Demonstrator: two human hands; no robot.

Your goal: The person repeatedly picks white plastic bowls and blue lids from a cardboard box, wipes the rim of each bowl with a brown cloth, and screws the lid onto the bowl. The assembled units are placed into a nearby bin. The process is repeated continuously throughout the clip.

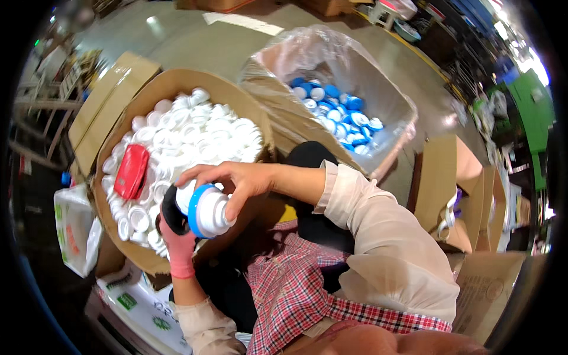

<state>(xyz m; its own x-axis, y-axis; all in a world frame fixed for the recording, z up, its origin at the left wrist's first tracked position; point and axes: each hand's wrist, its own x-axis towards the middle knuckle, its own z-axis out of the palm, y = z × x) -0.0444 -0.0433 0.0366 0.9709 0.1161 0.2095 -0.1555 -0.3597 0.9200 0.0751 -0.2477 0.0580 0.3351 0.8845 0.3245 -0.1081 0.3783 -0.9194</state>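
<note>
A white plastic cap with a blue ring (204, 212) is held in front of me, over the near edge of a carton (267, 127) heaped with white plastic caps (195, 133). My left hand (176, 234), in a pink and black glove, is closed around the far left side of the ringed cap; its fingertips are partly hidden. From above, my bare right hand (236, 180) curls over the same piece, thumb at its near white end and fingers over the far end. A red pouch-like object (131, 171) lies on the white caps.
A carton lined with clear plastic (390, 106) stands ahead to the right, holding blue-and-white caps (337, 115). Open cardboard boxes (441, 189) are at the right. On the left hang a white plastic bag (74, 231) and metal racks (47, 118) stand behind.
</note>
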